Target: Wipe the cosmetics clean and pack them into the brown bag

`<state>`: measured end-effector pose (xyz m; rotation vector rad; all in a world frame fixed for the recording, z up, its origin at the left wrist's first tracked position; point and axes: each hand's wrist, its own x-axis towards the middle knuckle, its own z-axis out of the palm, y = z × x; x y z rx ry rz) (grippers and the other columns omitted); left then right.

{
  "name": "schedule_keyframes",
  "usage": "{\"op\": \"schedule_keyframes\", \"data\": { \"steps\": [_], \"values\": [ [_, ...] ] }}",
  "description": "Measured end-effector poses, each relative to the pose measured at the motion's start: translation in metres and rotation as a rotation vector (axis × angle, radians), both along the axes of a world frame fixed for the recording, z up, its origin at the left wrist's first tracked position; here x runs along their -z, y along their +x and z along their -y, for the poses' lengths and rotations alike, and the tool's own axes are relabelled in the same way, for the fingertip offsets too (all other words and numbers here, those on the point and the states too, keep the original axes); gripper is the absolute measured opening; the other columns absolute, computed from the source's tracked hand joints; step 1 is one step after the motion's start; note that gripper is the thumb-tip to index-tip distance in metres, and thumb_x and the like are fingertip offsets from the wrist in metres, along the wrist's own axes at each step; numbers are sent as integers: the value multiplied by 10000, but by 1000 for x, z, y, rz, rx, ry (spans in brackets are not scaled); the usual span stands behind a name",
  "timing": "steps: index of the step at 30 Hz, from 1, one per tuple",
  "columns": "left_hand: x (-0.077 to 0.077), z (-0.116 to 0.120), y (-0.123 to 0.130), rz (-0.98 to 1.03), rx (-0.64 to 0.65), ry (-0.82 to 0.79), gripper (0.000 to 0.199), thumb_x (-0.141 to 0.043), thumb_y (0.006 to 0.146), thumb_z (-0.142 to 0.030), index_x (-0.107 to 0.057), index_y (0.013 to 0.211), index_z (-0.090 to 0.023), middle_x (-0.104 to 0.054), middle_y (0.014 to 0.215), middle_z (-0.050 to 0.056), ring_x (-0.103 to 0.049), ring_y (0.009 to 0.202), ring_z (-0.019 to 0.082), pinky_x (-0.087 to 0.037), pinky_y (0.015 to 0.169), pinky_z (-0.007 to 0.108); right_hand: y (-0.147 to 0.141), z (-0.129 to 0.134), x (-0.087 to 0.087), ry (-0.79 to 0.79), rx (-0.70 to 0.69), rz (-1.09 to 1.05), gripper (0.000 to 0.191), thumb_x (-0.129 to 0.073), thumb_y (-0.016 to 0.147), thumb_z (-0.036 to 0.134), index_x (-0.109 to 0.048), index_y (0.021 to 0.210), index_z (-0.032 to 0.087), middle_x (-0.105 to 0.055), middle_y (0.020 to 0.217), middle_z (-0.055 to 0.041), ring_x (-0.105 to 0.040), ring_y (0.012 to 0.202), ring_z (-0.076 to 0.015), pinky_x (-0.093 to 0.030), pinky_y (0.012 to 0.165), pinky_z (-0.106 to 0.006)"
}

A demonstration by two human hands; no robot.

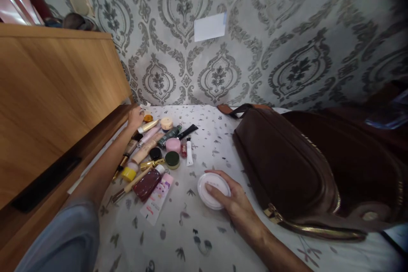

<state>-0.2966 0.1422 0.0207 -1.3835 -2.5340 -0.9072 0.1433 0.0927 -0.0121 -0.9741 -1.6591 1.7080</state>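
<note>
Head view. One right hand (234, 202): thumb laid on top of a round, white-rimmed container (213, 191), fingers beneath, pinching it above the patterned sheet (174, 229); contents pale pink, or a pale lid, could not tell. One left hand (136, 117): at the far end of the cosmetics, beside a small orange jar (148, 117); whether its fingers gripped anything could not be told. Jars, grouped between the hands: one pink (173, 145), one dark green (172, 160), one black-topped (155, 153), one cream-topped (166, 124). One bottle (148, 184), dark red inside, white cap, lay touching a pink-and-white tube (157, 199). One brown bag (287, 165), gold zipper, stood to the right; its contents were not visible.
</note>
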Motion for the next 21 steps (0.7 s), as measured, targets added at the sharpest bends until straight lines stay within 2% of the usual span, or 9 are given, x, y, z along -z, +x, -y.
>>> {"op": "schedule_keyframes", "data": {
  "steps": [2, 5, 8, 12, 17, 19, 21],
  "values": [
    [5, -2, 13, -50, 71, -44, 217, -525, 900, -235, -689, 1034, -190, -714, 1077, 96, -598, 1115, 276, -436, 973, 361, 0, 0, 1, -4, -6, 0, 537, -733, 674, 605, -666, 1016, 198, -692, 861, -42, -624, 835, -233, -503, 776, -325],
    [15, -5, 28, -104, 170, -97, 180, -641, 808, -331, -698, 908, -192, -697, 1052, 99, -569, 1093, 290, -421, 989, 380, 0, 0, 2, -7, -2, -12, 539, -741, 668, 599, -667, 1014, 193, -691, 868, -42, -621, 840, -230, -498, 789, -325],
    [18, -9, 34, -131, 197, -95, 173, -689, 741, -320, -682, 848, -183, -669, 1065, 119, -541, 1096, 301, -413, 979, 388, 0, 0, 2, -22, -8, -32, 542, -752, 658, 597, -666, 1007, 192, -688, 863, -39, -620, 835, -225, -496, 793, -322],
    [3, -9, 25, -116, 170, -42, 148, -671, 733, -324, -625, 748, -184, -657, 872, 75, -564, 909, 254, -434, 851, 342, 0, 1, 3, -32, -12, -48, 548, -759, 645, 603, -662, 1002, 199, -681, 839, -30, -619, 802, -220, -496, 768, -318],
    [-27, 10, 13, -64, 101, 88, 240, -577, 786, -418, -580, 820, -181, -568, 734, -8, -506, 726, 179, -388, 652, 265, 1, 0, 5, -16, -13, -53, 519, -762, 651, 569, -668, 996, 193, -678, 838, -27, -613, 803, -216, -489, 764, -317],
    [-34, 21, 20, -57, 90, 132, 279, -545, 806, -455, -571, 840, -178, -538, 723, -19, -479, 695, 162, -361, 622, 252, 1, 0, 5, -9, -13, -52, 507, -762, 655, 554, -675, 1002, 195, -685, 849, -26, -618, 809, -216, -490, 770, -319],
    [-34, 34, 35, -66, 121, 170, 302, -568, 788, -479, -574, 839, -181, -524, 724, -23, -462, 688, 155, -349, 624, 252, 1, 0, 6, -7, -12, -53, 497, -759, 661, 544, -677, 1009, 198, -691, 854, -26, -624, 808, -217, -490, 769, -321]
  ]
}}
